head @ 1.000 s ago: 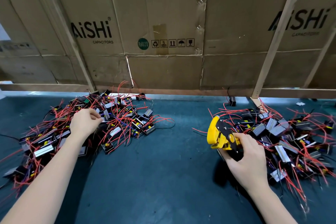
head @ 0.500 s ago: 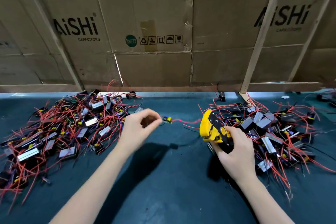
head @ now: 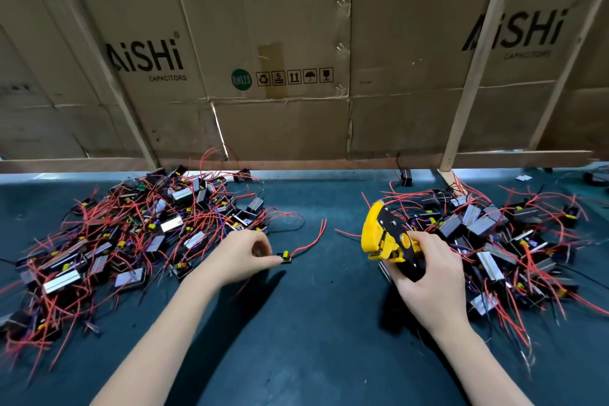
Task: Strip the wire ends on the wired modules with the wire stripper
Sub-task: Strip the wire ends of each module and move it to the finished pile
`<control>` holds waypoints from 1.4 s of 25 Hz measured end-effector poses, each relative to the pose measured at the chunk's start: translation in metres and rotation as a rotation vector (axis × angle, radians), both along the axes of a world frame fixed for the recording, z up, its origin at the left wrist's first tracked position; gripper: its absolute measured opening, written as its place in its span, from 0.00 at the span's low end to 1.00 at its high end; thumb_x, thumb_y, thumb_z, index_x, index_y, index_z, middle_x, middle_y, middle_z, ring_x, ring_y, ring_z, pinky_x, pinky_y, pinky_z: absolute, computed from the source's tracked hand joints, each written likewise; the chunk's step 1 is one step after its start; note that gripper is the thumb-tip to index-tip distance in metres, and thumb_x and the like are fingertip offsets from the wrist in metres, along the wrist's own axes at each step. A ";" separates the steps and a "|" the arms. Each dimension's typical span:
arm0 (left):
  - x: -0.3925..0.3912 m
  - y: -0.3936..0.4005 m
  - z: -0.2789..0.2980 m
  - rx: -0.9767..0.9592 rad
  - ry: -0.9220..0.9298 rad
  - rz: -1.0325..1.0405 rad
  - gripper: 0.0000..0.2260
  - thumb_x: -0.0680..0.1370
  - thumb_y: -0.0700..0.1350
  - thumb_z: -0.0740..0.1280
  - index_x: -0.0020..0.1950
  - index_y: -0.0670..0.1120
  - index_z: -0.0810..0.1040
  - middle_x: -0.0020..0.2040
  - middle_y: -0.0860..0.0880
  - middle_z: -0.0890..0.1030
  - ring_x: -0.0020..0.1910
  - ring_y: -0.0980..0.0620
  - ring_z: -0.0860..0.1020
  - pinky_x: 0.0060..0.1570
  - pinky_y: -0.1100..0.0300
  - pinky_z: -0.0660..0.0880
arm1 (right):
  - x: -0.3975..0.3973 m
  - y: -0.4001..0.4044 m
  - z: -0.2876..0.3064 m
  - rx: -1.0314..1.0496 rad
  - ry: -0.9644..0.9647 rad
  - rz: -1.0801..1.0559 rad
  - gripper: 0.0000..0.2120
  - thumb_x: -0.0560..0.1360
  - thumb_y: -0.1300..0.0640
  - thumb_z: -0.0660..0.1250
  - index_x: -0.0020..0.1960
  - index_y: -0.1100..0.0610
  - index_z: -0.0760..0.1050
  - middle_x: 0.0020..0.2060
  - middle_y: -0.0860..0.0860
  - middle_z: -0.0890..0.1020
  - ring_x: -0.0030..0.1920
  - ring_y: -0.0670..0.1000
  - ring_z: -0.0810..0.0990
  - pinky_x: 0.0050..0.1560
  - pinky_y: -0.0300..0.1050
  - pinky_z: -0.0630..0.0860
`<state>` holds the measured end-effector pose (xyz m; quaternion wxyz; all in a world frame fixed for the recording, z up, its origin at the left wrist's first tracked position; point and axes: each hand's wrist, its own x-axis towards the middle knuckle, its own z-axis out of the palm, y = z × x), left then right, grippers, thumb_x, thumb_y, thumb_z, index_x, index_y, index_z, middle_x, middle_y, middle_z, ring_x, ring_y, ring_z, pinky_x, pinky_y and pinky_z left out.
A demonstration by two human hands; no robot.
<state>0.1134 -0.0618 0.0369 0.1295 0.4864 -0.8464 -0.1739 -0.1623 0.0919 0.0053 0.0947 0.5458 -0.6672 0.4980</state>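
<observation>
Bare forearms, bare hands (head: 245, 252); no sleeves visible.

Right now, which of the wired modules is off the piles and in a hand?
The small module with the red wire, pinched by the left hand, between the two piles.

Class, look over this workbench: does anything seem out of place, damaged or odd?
One black module sits alone by the cardboard wall, away from both heaps. Otherwise nothing stands out.

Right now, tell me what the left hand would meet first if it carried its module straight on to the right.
Probably the wire stripper held in the right hand. The left hand pinches a small module whose red wire points that way across bare mat; depth is uncertain.
</observation>
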 end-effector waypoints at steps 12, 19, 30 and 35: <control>-0.018 0.018 -0.004 -0.477 -0.414 0.134 0.14 0.79 0.58 0.62 0.54 0.48 0.75 0.53 0.49 0.79 0.56 0.47 0.77 0.51 0.54 0.72 | -0.001 0.001 -0.003 0.014 0.046 0.012 0.17 0.65 0.55 0.80 0.48 0.57 0.77 0.37 0.49 0.77 0.39 0.57 0.77 0.44 0.58 0.73; 0.093 -0.059 0.029 -0.508 0.255 0.620 0.05 0.79 0.39 0.65 0.50 0.38 0.79 0.47 0.39 0.82 0.47 0.39 0.78 0.47 0.49 0.73 | 0.000 0.001 -0.005 0.024 0.060 -0.009 0.17 0.65 0.50 0.75 0.49 0.57 0.78 0.40 0.48 0.78 0.43 0.57 0.78 0.46 0.52 0.69; 0.119 -0.097 -0.004 -0.070 -0.081 0.690 0.08 0.74 0.48 0.73 0.46 0.43 0.84 0.42 0.41 0.83 0.41 0.43 0.77 0.41 0.56 0.73 | -0.002 0.001 -0.006 0.035 0.048 -0.024 0.19 0.63 0.58 0.82 0.48 0.58 0.77 0.38 0.50 0.78 0.40 0.58 0.78 0.45 0.58 0.73; 0.119 -0.098 -0.004 -0.061 0.141 0.613 0.15 0.78 0.45 0.69 0.61 0.37 0.78 0.52 0.38 0.83 0.54 0.39 0.79 0.53 0.52 0.72 | -0.003 -0.001 -0.006 0.031 0.056 -0.012 0.19 0.62 0.59 0.83 0.47 0.58 0.77 0.38 0.50 0.78 0.40 0.59 0.78 0.43 0.59 0.74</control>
